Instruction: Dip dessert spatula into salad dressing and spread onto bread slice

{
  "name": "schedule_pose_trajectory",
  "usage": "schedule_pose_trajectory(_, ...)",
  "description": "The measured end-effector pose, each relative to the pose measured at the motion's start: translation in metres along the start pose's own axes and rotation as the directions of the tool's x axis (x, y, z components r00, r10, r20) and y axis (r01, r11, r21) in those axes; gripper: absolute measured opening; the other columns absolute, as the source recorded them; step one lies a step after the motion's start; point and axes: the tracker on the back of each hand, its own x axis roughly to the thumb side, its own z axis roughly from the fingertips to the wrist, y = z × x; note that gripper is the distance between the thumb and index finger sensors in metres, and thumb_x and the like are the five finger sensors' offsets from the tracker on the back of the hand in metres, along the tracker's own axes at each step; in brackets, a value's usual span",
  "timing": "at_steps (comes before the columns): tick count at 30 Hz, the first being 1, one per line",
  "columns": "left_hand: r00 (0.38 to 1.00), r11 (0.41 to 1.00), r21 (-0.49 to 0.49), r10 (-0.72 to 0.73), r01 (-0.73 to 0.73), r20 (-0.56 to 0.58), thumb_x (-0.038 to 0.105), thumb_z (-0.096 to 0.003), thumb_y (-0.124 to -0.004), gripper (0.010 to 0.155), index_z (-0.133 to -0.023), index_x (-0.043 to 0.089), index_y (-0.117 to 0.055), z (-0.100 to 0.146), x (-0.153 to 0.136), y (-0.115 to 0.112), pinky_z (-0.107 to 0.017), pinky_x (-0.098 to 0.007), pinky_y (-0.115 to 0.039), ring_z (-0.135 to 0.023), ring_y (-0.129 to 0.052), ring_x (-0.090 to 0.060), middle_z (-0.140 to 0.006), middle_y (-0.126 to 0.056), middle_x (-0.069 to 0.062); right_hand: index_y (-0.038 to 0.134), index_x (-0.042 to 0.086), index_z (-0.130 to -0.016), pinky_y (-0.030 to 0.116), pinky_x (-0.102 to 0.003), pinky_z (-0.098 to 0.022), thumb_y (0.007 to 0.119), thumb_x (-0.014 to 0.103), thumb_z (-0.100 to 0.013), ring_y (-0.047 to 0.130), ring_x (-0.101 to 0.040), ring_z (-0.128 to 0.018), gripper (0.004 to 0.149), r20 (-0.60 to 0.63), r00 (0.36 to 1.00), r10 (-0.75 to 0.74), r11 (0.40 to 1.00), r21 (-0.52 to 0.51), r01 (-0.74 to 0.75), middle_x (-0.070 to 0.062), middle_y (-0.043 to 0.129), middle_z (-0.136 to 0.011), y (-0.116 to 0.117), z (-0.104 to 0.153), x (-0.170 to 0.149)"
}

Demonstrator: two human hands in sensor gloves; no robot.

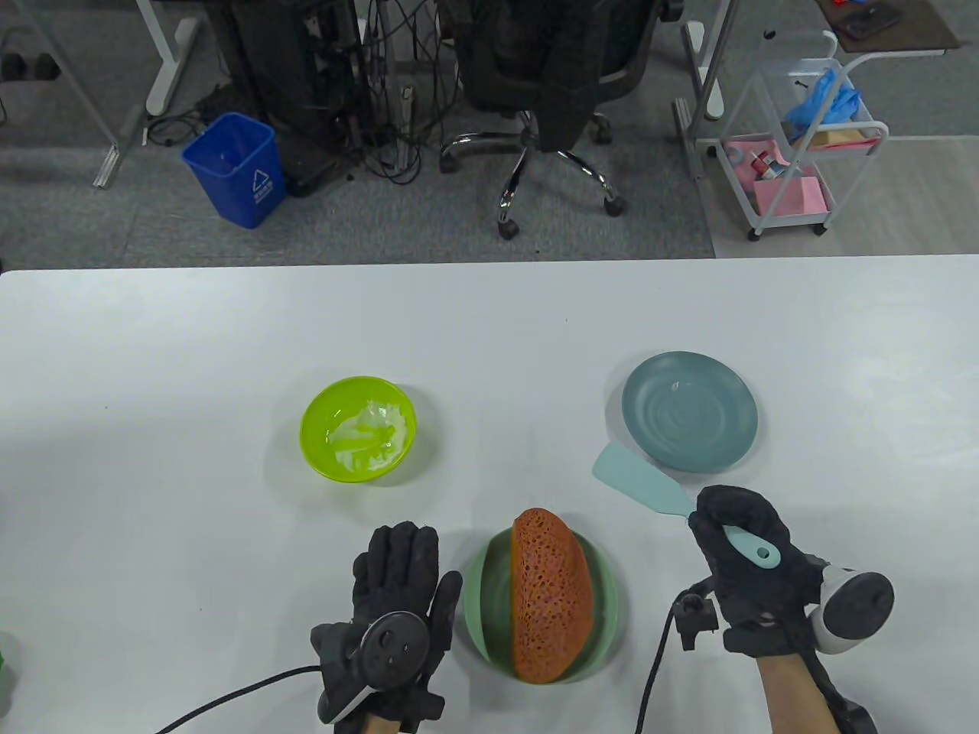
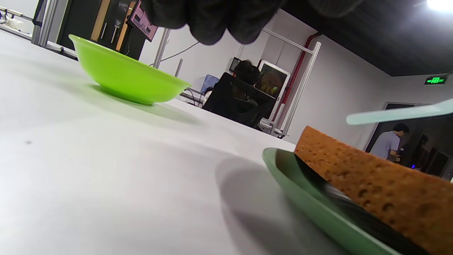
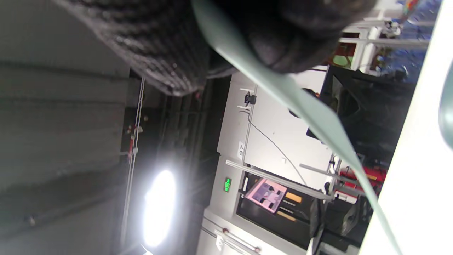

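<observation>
- Holding the spatula (image 1: 664, 494) by its handle, the right hand (image 1: 746, 569) sits at the lower right of the table view, fingers curled round the handle.
- Spatula's long axis runs diagonally; the pale blade points to the upper left, its tip just beside the rim of the blue plate (image 1: 690, 409) and raised off the table, judging by the left wrist view.
- Dressing sits in the green bowl (image 1: 358, 427), left of centre and well apart from the blade, further left in the frame.
- Bread (image 1: 551, 596) lies on the green plate (image 1: 608, 592) at lower centre, between the two hands.
- Left hand (image 1: 394, 619) rests flat with fingers straight, holding nothing, just beside the green plate; it is nearer the bowl, but the right hand has the tool.
- Next move, most likely: carry the blade leftward across the frame to the bowl.
</observation>
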Motion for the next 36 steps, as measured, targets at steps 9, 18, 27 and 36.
schedule_pose_trajectory(9, 1.000, 1.000, -0.019, -0.015, 0.015, 0.011, 0.053, -0.0640, -0.055, 0.070, -0.116, 0.006, -0.055, 0.002, 0.004, -0.003, -0.070, -0.069, -0.056, -0.101, -0.067, -0.059, -0.115, -0.058, -0.029, 0.080, 0.014, -0.083, 0.096, -0.038, -0.031, 0.086, 0.036, -0.054, 0.102, -0.040, -0.050, 0.037, -0.086, 0.992, -0.090, 0.995, 0.039, 0.094, -0.021, 0.082, -0.083, -0.009, 0.010, -0.020)
schedule_pose_trajectory(18, 1.000, 0.992, -0.129, -0.006, 0.004, -0.019, 0.055, -0.0611, -0.071, 0.073, -0.113, 0.006, -0.060, -0.002, 0.005, -0.011, -0.052, -0.047, -0.088, -0.068, -0.102, -0.033, -0.095, -0.085, -0.019, 0.076, 0.017, -0.085, 0.096, -0.040, -0.036, 0.083, 0.042, -0.055, 0.100, -0.042, -0.056, 0.040, -0.128, 0.965, -0.227, 0.971, 0.047, 0.234, -0.020, 0.077, -0.087, -0.007, 0.009, -0.028)
schedule_pose_trajectory(27, 0.996, 0.967, -0.254, -0.046, 0.025, -0.078, 0.055, -0.0579, -0.079, 0.069, -0.107, 0.007, -0.071, -0.007, 0.009, -0.025, -0.027, -0.028, -0.096, -0.038, -0.110, -0.014, -0.075, -0.099, -0.007, 0.068, 0.019, -0.093, 0.090, -0.043, -0.048, 0.080, 0.042, -0.057, 0.091, -0.046, -0.070, 0.044, -0.172, 0.947, -0.270, 0.945, 0.144, 0.295, -0.021, 0.065, -0.097, 0.019, 0.000, -0.026)
schedule_pose_trajectory(36, 0.992, 0.953, -0.303, -0.042, 0.005, -0.118, 0.049, -0.0581, -0.082, 0.065, -0.105, 0.005, -0.073, -0.012, 0.010, -0.036, -0.023, -0.026, -0.096, -0.032, -0.110, -0.010, -0.069, -0.101, -0.004, 0.062, 0.020, -0.097, 0.086, -0.046, -0.055, 0.081, 0.037, -0.060, 0.085, -0.049, -0.077, 0.046, -0.228, 0.948, -0.221, 0.926, 0.258, 0.277, -0.020, 0.058, -0.103, 0.060, -0.028, -0.011)
